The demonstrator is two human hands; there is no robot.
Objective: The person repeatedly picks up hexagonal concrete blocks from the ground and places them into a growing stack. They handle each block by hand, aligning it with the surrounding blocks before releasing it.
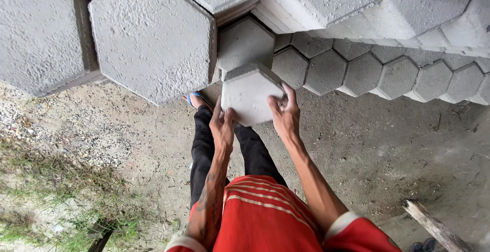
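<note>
I hold a grey hexagonal concrete paver point(250, 95) in both hands, tilted, just below another hexagonal paver point(246, 42) in the stack. My left hand point(222, 125) grips its lower left edge. My right hand point(285, 115) grips its right edge with fingers curled over the side. Both forearms reach forward from red sleeves with striped cuffs.
Large hexagonal pavers point(152, 39) fill the upper left. A row of stacked hexagonal pavers point(377, 73) runs to the right on the dirt ground point(388, 145). A wooden stick point(434, 227) lies at lower right. Grass point(46, 185) grows at left. A blue sandal point(196, 99) shows near the stack.
</note>
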